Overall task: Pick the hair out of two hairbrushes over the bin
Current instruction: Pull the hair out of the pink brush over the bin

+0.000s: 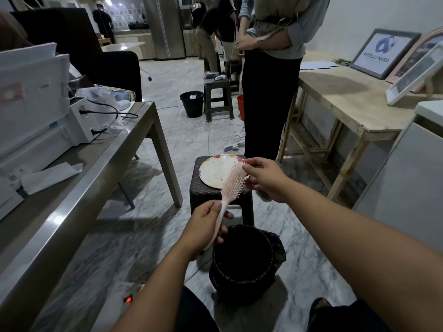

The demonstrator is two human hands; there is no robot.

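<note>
Gripping pink bristly hairbrush point(232, 188) handle: left hand point(203, 230); right hand point(263, 179) pinching bristles

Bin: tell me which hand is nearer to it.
Left. The left hand grips the brush handle just above the bin rim's left edge; the right hand is higher, at the bristle head.

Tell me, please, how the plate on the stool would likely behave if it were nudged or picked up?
The plate looks rigid and shallow, so it would probably slide rather than roll. It overhangs the dark stool slightly, so a push might tip it off. If ceramic, it could break on the hard floor.
</note>
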